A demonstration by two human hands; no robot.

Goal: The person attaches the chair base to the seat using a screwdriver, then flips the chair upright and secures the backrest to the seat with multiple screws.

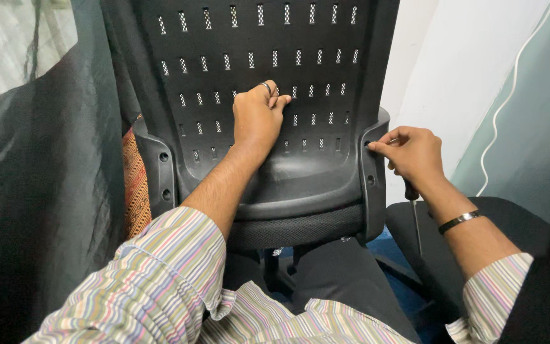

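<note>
Head view, looking down at the back of an office chair. You are bracing the black perforated chair back [268, 57] with your left hand [257, 118]: the palm is lying flat against the plastic shell near its middle, fingers curled lightly onto the rows of slots, so this grip is pressing on the surface rather than closing around anything. A ring is showing on one finger.

Your right hand [415, 156] is working at the side bracket [373, 172] on the right edge of the chair back, where the fingertips are pinching together at a small fastener hole near the top of that bracket; whatever small part sits between them is too small to make out. A screwdriver [414, 213] is hanging down from this same hand, its dark handle tucked under the palm and its shaft pointing toward the floor. A dark bracelet is circling the wrist.

The matching bracket [160, 172] is standing on the left edge, beside an orange patterned cloth [135, 185]. A mesh seat edge [294, 229] is running below the shell.
</note>
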